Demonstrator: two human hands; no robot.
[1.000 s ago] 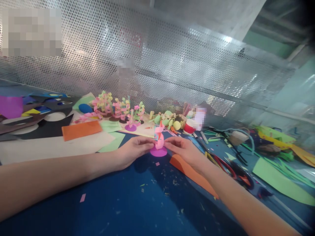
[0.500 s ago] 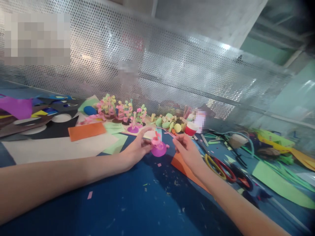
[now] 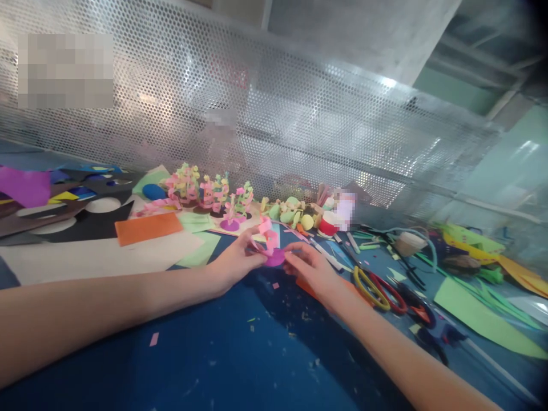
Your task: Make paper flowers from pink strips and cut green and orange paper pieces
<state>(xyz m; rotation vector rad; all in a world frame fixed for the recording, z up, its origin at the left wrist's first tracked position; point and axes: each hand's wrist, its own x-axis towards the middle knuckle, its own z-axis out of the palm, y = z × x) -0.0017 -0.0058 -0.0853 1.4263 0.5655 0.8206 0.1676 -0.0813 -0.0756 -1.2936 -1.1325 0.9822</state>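
Between my hands is a small paper craft: a pink paper spiral [image 3: 269, 235] standing on a purple paper disc [image 3: 275, 258]. My left hand [image 3: 240, 257] pinches the left side of the disc, with its fingers behind the pink strip. My right hand [image 3: 310, 265] has its thumb and fingertips at the disc's right edge, closed on it. An orange paper sheet [image 3: 306, 287] lies partly under my right hand and wrist. Beyond my left hand stand similar curled paper pieces [image 3: 214, 194], pink, yellow and green, one of them on a purple disc [image 3: 230, 224].
To the right lie scissors with yellow and red handles [image 3: 371, 290], a red and white cup [image 3: 327, 224] and a green paper sheet [image 3: 479, 317]. White paper [image 3: 98, 260] and an orange strip [image 3: 149, 228] lie left. A perforated metal panel [image 3: 274, 125] runs behind the table. Paper scraps dot the blue surface.
My right hand has moved left and now grips the disc's right edge. The disc has tilted flatter and the pink spiral stands more plainly upright.
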